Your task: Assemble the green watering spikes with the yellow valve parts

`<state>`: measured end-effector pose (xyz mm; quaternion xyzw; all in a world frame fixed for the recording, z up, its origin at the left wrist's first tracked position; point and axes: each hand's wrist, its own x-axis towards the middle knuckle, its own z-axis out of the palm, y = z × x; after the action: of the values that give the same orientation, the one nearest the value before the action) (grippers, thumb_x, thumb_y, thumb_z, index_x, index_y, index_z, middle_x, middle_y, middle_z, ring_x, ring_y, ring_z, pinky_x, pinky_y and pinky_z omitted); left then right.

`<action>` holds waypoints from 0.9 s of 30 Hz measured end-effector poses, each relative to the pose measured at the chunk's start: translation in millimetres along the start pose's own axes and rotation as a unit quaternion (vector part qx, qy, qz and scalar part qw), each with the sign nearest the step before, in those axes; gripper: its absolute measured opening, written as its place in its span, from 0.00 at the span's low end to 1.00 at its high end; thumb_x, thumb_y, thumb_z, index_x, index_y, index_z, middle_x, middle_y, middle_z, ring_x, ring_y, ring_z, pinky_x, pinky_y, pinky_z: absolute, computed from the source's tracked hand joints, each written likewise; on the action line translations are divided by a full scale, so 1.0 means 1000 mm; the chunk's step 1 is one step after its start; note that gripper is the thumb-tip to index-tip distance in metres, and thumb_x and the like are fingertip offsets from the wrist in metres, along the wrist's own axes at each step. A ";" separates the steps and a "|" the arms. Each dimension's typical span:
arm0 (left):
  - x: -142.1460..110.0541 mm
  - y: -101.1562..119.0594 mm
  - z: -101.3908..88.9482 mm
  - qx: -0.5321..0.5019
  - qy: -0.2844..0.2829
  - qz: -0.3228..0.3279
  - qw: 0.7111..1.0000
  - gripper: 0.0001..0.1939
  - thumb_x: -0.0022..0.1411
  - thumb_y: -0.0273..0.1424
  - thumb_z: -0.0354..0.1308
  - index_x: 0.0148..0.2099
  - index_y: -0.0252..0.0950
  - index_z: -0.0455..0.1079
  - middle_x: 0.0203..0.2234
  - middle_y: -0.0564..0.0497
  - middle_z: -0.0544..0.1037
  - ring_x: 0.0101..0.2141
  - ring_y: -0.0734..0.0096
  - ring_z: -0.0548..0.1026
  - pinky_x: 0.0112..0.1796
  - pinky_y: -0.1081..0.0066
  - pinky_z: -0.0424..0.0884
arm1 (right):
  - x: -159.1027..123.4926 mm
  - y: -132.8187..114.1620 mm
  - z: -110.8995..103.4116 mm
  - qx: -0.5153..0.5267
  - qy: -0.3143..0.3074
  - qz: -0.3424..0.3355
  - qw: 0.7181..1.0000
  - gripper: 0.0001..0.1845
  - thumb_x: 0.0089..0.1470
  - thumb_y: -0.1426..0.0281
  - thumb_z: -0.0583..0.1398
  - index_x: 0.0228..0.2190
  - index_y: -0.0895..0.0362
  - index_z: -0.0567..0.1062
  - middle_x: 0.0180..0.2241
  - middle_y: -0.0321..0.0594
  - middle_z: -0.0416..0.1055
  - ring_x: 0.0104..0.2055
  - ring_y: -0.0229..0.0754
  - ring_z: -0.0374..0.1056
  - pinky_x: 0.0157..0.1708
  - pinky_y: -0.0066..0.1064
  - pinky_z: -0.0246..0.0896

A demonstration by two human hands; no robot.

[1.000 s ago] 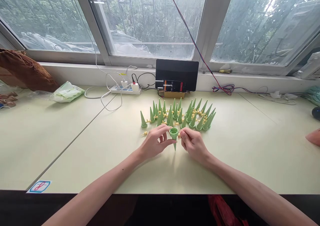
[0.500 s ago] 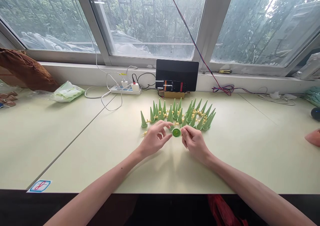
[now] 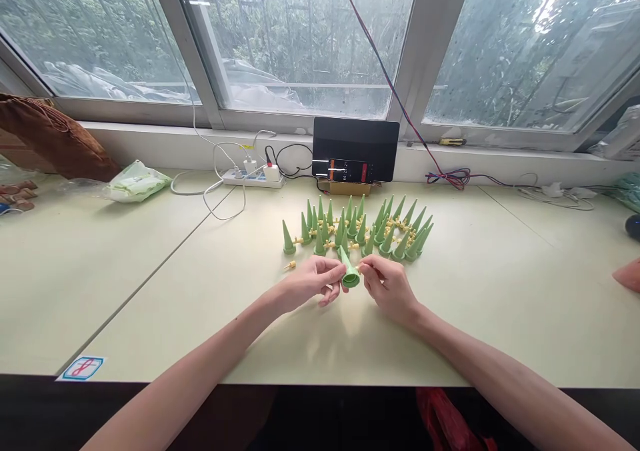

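A green hollow cone-shaped plant watering spike point(image 3: 349, 272) is held above the table, its tip up and its open base tilted toward me. My left hand point(image 3: 316, 279) is closed on its left side, thumb against the cone. My right hand point(image 3: 389, 284) pinches at the right side of the spike, where a small yellowish valve piece shows between the fingertips; the fingers mostly hide it. Just beyond stand several similar green spikes point(image 3: 289, 239) with yellow valves at their sides. One loose yellow valve point(image 3: 290, 265) lies left of them, near my left hand.
Behind the spikes, a phone point(image 3: 346, 171) showing a timer leans on a black tablet point(image 3: 356, 146). A power strip point(image 3: 255, 179) with white cables stands to its left. A green-white packet point(image 3: 140, 183) lies further left, and bundled wires point(image 3: 450, 178) lie right.
The spike has turned from base-on to tip-up and come slightly closer. My left fingers, spread beside it before, are now closed on it. My right hand keeps its pinch.
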<state>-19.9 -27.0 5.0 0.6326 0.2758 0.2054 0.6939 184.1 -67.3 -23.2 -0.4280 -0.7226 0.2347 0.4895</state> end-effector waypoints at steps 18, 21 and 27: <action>-0.003 -0.008 0.008 0.365 0.141 0.220 0.894 0.12 0.65 0.36 0.61 0.33 0.34 0.68 0.30 0.52 0.70 0.28 0.75 0.72 0.27 0.74 0.69 | 0.001 0.003 -0.002 -0.020 -0.016 0.006 1.000 0.18 0.67 0.64 0.52 0.25 0.55 0.65 0.20 0.32 0.59 0.21 0.35 0.53 0.23 0.28 0.49; -0.004 -0.011 0.006 0.386 0.135 0.226 0.884 0.10 0.66 0.36 0.60 0.36 0.34 0.69 0.31 0.51 0.71 0.28 0.75 0.72 0.28 0.73 0.69 | 0.003 0.002 -0.003 -0.039 -0.019 -0.012 0.999 0.18 0.67 0.64 0.51 0.25 0.55 0.65 0.20 0.32 0.59 0.22 0.36 0.53 0.24 0.28 0.49; -0.005 -0.014 0.004 0.439 0.128 0.244 0.856 0.09 0.69 0.36 0.55 0.44 0.35 0.71 0.35 0.48 0.73 0.28 0.74 0.71 0.27 0.73 0.69 | 0.003 0.001 -0.003 -0.059 -0.023 -0.016 0.998 0.20 0.67 0.63 0.50 0.23 0.55 0.63 0.20 0.32 0.57 0.23 0.36 0.51 0.24 0.28 0.49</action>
<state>-21.4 -34.9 -8.3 0.8866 0.2603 0.3047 0.2309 186.4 -64.2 -21.5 -0.4391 -0.7530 0.1941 0.4501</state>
